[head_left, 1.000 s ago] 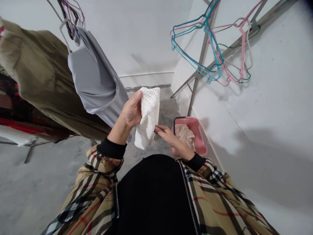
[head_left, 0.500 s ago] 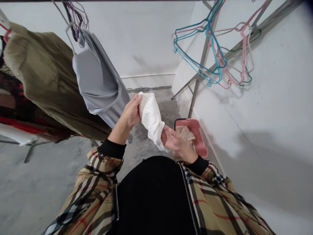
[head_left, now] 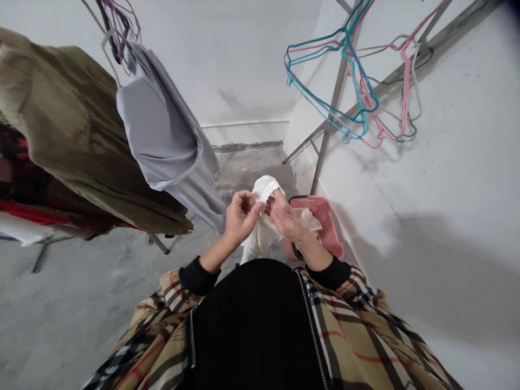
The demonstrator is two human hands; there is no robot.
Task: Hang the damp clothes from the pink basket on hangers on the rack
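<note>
A white lace garment (head_left: 266,187) hangs between my hands in front of my body; its exact kind does not show. My left hand (head_left: 242,216) pinches its edge between curled fingers and thumb. On the other side, my right hand (head_left: 286,218) grips the same edge, with some fingers tucked inside the opening. The lower part of the cloth drops below my hands toward my waist, partly covered by them. Close behind my right hand stands a pink basket (head_left: 331,230) with beige cloth (head_left: 311,221) in it.
To the left, a grey garment (head_left: 162,119) and an olive-green garment (head_left: 73,124) hang from a rack. Blue hangers (head_left: 325,108) and pink hangers (head_left: 406,97) dangle from a metal frame (head_left: 341,81) by the right wall. Rack feet (head_left: 158,242) stand on the grey floor.
The white garment was stretched out between my hands; now it is bunched lower and nearer. My left hand has moved right and down, close to my right, which has closed on the edge.
</note>
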